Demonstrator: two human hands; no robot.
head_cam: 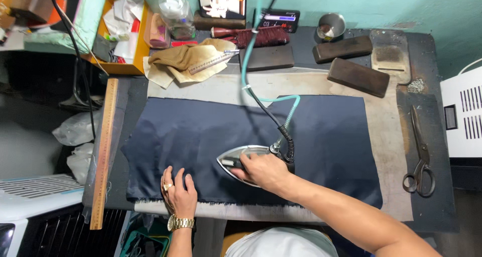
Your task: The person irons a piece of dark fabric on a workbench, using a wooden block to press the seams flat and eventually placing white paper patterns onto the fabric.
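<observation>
Right hand: closed around the handle of the silver metal steam iron, soleplate flat on the dark navy rectangular fabric panel, near the panel's lower middle. Left hand: open, fingers spread, palm pressed flat on the same panel at its lower left edge, just beside the iron; gold ring on one finger, gold metal wristwatch on the wrist.

Black coiled cord and pale teal hose: rising from the rear of the iron, running up across the panel toward the top of the frame.

Navy panel: spread flat on a beige padded pressing cloth, itself on the dark worktable.

Long wooden ruler: laid along the table's left edge, beside the panel. Large dark metal shears: on the right of the table, well apart from the panel, blades pointing away.

Far side of the table: three dark rectangular wooden blocks, crumpled tan cloth with a short clear ruler across it, small round metal bowl, orange box of papers.
</observation>
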